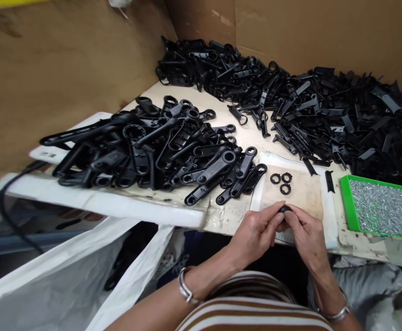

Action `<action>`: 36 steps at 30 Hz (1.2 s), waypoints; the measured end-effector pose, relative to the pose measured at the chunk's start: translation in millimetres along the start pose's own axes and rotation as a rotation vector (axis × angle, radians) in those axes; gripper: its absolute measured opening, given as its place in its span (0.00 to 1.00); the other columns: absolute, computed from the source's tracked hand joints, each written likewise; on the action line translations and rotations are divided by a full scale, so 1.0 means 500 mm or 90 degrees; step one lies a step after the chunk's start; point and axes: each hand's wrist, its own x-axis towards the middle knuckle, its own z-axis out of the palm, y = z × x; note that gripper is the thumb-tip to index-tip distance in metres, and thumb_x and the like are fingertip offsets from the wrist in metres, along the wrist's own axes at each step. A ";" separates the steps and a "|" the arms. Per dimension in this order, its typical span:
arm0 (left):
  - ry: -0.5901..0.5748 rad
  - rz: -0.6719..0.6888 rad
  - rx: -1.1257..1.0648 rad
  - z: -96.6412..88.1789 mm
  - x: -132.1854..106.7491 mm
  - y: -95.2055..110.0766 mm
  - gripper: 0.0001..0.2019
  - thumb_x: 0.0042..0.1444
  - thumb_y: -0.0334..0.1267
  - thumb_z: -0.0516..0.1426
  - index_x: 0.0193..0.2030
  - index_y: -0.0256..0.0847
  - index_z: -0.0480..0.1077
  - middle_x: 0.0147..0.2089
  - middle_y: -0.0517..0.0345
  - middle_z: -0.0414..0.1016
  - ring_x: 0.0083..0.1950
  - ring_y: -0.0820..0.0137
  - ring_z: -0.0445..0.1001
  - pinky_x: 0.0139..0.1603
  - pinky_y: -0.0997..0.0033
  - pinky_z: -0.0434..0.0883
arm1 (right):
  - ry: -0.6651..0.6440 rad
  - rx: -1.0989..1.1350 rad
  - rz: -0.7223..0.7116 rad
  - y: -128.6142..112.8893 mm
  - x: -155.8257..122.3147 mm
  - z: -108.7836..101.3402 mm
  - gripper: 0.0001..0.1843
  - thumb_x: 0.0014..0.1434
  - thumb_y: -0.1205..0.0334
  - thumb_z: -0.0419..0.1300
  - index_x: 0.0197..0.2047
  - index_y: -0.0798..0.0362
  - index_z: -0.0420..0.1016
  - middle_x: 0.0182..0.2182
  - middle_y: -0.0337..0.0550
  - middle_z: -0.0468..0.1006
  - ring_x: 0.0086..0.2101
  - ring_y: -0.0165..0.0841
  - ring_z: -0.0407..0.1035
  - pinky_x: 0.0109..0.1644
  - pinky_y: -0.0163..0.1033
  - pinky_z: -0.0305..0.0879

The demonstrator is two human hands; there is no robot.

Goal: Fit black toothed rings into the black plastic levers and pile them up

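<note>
My left hand (pixel 259 232) and my right hand (pixel 304 227) meet at the table's front edge. Between their fingertips they pinch a small black plastic part (pixel 284 209), mostly covered by the fingers, so its full shape is hidden. Just beyond it, three black toothed rings (pixel 285 189) lie on a stained paper sheet (pixel 299 172). To the left of the sheet is a heap of black plastic arms with ring-shaped ends (pixel 218 168). A single short black piece (pixel 330 181) lies at the sheet's right edge.
A green tray (pixel 351 207) full of small silver screws or pins stands at the right. Large piles of black plastic pieces (pixel 325 110) cover the back. Cardboard walls (pixel 325 37) enclose the table. A white sack (pixel 59 276) hangs open below left, near a black cable (pixel 2 207).
</note>
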 end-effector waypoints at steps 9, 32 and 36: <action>0.298 0.470 0.637 -0.145 -0.019 0.031 0.31 0.60 0.27 0.57 0.69 0.46 0.58 0.41 0.53 0.83 0.32 0.69 0.78 0.33 0.71 0.70 | 0.010 -0.213 -0.101 -0.015 0.124 -0.074 0.17 0.62 0.53 0.58 0.48 0.51 0.81 0.39 0.46 0.84 0.38 0.39 0.78 0.46 0.47 0.75; 0.231 0.388 0.462 -0.120 0.051 0.060 0.16 0.65 0.32 0.51 0.58 0.41 0.69 0.63 0.49 0.71 0.69 0.59 0.62 0.72 0.46 0.52 | 0.167 0.083 -0.031 -0.028 0.163 -0.170 0.14 0.51 0.55 0.68 0.38 0.55 0.80 0.29 0.43 0.83 0.23 0.31 0.75 0.29 0.39 0.77; 0.097 0.261 0.230 -0.063 0.053 0.087 0.16 0.63 0.36 0.54 0.57 0.38 0.71 0.60 0.47 0.74 0.65 0.57 0.68 0.67 0.57 0.62 | 0.013 0.014 -0.038 -0.045 0.109 -0.151 0.11 0.53 0.56 0.66 0.37 0.54 0.82 0.28 0.42 0.83 0.22 0.29 0.74 0.29 0.36 0.76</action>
